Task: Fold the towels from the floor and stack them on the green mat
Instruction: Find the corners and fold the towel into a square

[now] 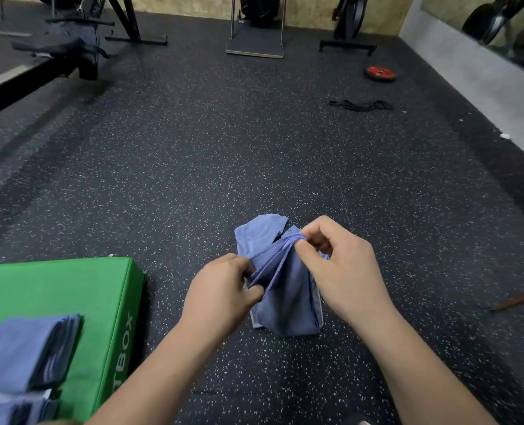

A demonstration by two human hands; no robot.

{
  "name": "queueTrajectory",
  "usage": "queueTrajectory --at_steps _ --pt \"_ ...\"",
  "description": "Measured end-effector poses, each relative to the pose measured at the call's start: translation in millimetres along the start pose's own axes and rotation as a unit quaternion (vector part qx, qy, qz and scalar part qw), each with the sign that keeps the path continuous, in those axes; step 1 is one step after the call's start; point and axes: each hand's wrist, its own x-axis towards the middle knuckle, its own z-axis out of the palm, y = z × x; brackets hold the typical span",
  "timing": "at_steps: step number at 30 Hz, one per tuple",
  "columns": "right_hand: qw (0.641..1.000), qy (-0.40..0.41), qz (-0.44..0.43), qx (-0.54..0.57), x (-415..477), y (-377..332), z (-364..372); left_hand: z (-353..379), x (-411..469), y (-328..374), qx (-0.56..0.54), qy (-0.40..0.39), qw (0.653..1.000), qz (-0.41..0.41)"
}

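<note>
Head view: bunched blue towel (288, 302) pinched by fingers (308, 256) of left hand (221, 289) and right hand (343, 271), not yet folded; folded towel stack (24, 354) already on green mat (55, 286).

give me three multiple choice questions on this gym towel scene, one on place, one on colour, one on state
1. Where is the stack of folded towels?
A) on the green mat
B) on a chair
C) against the far wall

2. What colour is the weight plate?
A) yellow
B) red
C) white

3. How is the loose towel held?
A) lying untouched
B) by one hand only
C) pinched by the left hand and the right hand

Answers:
1 A, the stack sits on the mat's top at lower left.
2 B, its face is red around a dark middle.
3 C, fingers of both hands pinch its bunched edge.
</note>
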Motion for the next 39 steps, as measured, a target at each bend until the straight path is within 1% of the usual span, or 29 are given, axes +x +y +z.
queueTrajectory --at_steps 3,6,9,13,16,20,24,32,34,39 --pt "1.0 0.008 -0.012 -0.028 2 4 -5 -11 3 -2 0.016 0.005 1.0 -0.025" --pt "0.995 0.002 -0.03 -0.098 5 14 -11 -26 8 -9 0.011 -0.003 0.999 -0.051" --pt "0.987 -0.02 -0.043 -0.156 7 22 -13 -42 11 -16 0.012 -0.015 0.999 -0.039" --pt "0.98 -0.04 -0.046 -0.19 6 24 -15 -56 11 -23 -0.009 -0.036 0.999 -0.016" --pt "0.979 -0.043 -0.038 -0.197 6 23 -16 -64 9 -24 -0.057 -0.05 0.997 0.021" --pt "0.982 -0.028 -0.025 -0.183 8 23 -20 -70 1 -13 -0.08 -0.03 0.992 0.094" --pt "0.986 -0.005 -0.009 -0.166 9 22 -22 -70 -4 -3 -0.119 -0.027 0.987 0.105" --pt "0.988 0.041 -0.003 -0.151 11 19 -25 -65 -8 6 -0.149 -0.051 0.971 0.178" --pt "0.987 0.047 0.001 -0.155 11 19 -27 -62 -12 12 -0.137 -0.055 0.967 0.209" --pt "0.985 0.049 0.009 -0.162 12 21 -28 -48 -18 20 -0.055 -0.132 0.962 0.232"
